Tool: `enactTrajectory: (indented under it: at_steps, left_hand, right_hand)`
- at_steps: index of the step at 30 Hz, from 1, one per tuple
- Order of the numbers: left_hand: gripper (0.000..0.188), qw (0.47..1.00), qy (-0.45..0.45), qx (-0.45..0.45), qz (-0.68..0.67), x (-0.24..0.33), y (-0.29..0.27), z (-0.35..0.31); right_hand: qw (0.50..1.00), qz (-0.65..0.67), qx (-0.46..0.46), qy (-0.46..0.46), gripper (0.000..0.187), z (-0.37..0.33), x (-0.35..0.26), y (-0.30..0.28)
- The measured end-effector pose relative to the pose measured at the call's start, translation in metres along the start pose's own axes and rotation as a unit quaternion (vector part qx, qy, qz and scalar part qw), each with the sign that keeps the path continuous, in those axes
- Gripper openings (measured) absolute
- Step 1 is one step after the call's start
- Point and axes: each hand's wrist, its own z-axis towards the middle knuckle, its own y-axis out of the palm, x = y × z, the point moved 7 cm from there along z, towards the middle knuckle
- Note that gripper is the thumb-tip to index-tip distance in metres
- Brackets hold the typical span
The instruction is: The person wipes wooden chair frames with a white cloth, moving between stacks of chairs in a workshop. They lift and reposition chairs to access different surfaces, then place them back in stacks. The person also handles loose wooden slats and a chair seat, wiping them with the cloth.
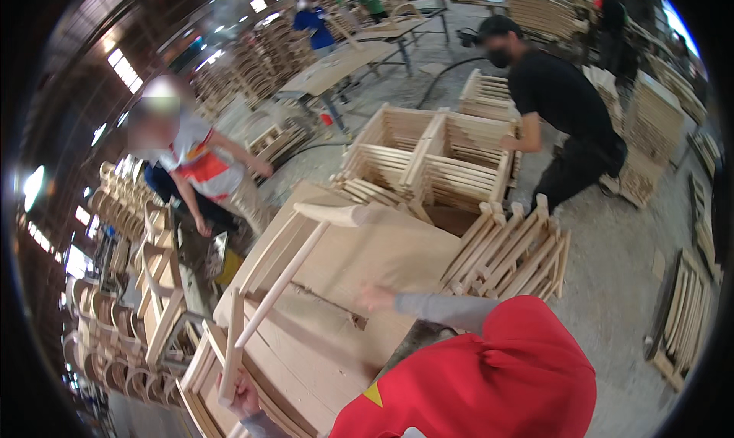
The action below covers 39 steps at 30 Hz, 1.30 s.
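My left hand point(243, 396) is closed around the near end of a pale wooden chair frame point(283, 285). The frame has a round rail and a broad curved piece at its far end, and it leans over a plywood work table point(397, 247). More bare wooden frame parts point(202, 377) lie beside my left hand at the near left edge of the table. Above the table's middle is my right hand point(375, 295), apart from the chair frame. Motion smears its fingers, and I cannot make out anything in it. A dark slot point(358, 320) shows in the board below it.
Slatted wooden frames point(508, 254) stand stacked at the table's right, with larger stacks point(424, 155) beyond. A person in black point(566, 94) touches those stacks. Another in a white and red shirt point(202, 163) stands at the far left. Curved chair parts point(115, 323) fill the left side.
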Motion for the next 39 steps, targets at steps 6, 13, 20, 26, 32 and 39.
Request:
enactTrajectory:
  at_steps: [6,13,20,26,32,39]
  left_hand:
    - [0.038,0.998,0.003,0.038,-0.054,0.007,-0.008,-0.038]
    - [0.038,0.999,-0.023,0.014,-0.024,-0.028,0.007,-0.028]
    - [0.029,0.998,0.005,0.019,0.054,-0.028,-0.007,-0.037]
    - [0.024,0.993,0.037,0.037,0.109,-0.015,-0.015,-0.052]
    - [0.025,0.975,-0.055,0.130,0.170,-0.028,-0.028,-0.054]
    - [0.035,0.954,-0.052,0.175,0.237,-0.034,-0.089,-0.064]
  right_hand:
    - [0.904,-0.418,-0.020,-0.087,0.069,-0.011,-0.047,0.132]
    - [0.812,-0.534,0.044,-0.232,0.052,0.011,-0.003,0.114]
    - [0.884,-0.400,0.100,-0.219,0.061,-0.101,0.027,0.076]
    - [0.925,-0.370,0.055,0.061,0.060,-0.172,0.013,0.073]
    - [0.964,-0.184,0.157,0.115,0.037,-0.166,0.040,0.091]
    - [0.912,-0.107,0.321,0.230,0.030,-0.306,0.085,0.057]
